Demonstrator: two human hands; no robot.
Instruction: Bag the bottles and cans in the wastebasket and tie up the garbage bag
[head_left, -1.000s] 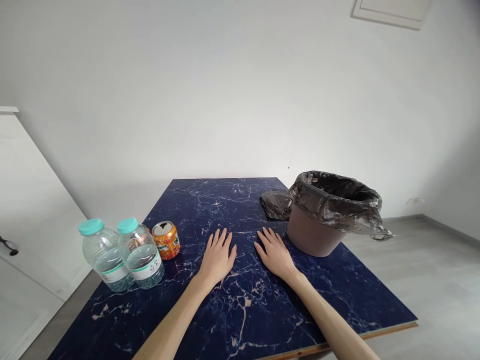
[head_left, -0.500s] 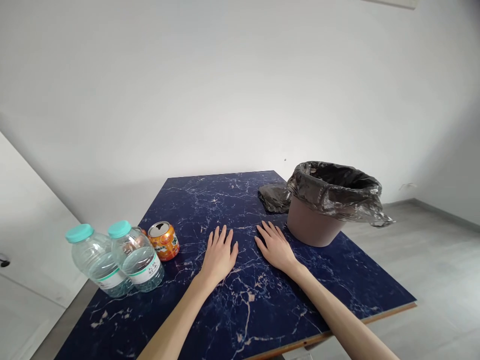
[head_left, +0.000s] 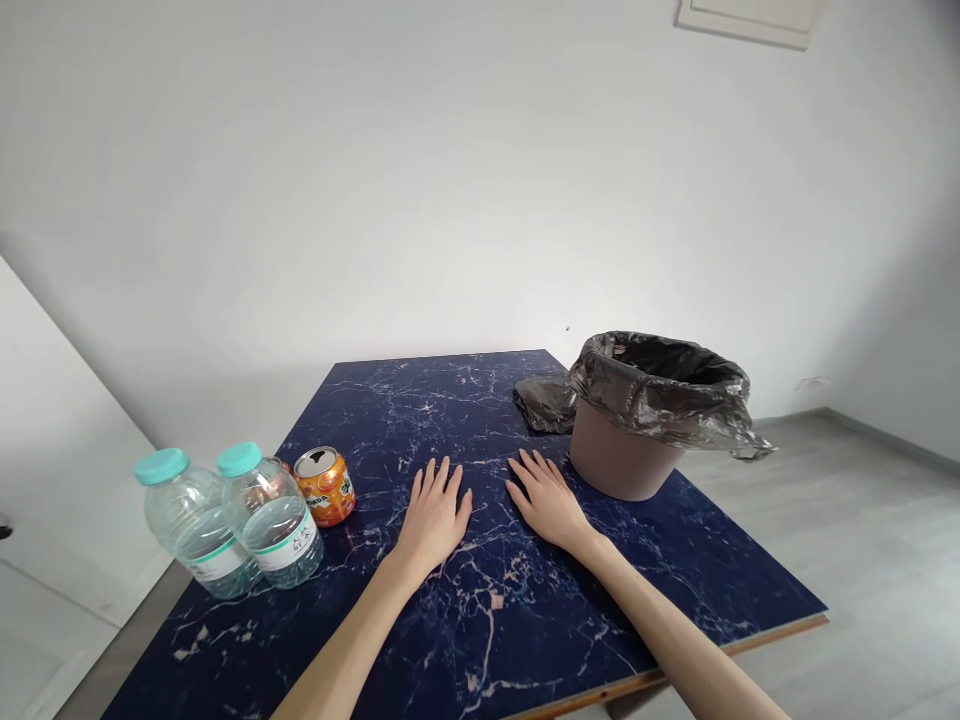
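Observation:
Both of my hands lie flat, palms down, on a dark blue marbled table [head_left: 420, 400]. My left hand [head_left: 433, 515] is open with its fingers spread and nothing in it. The nearest thing to it is an orange soda can [head_left: 326, 490] with an opened top. My right hand [head_left: 547, 500] is open too, resting just left of a brown trash bin [head_left: 622, 455]. A black plastic bag [head_left: 660, 390] lines the bin and hangs over its rim. Left of the can stand two clear water bottles with turquoise caps, the nearer bottle [head_left: 277, 525] and the outer bottle [head_left: 206, 530].
A folded black plastic bag [head_left: 546, 402] lies on the table behind the bin's left side. Something partly hidden, perhaps another can, shows behind the nearer bottle. A white wall [head_left: 450, 200] rises at the table's far end. Grey floor [head_left: 862, 510] extends to the right.
The view has tilted slightly upward, so more of the panel high on the wall shows. Hands, bottles, can and bin keep their places on the table.

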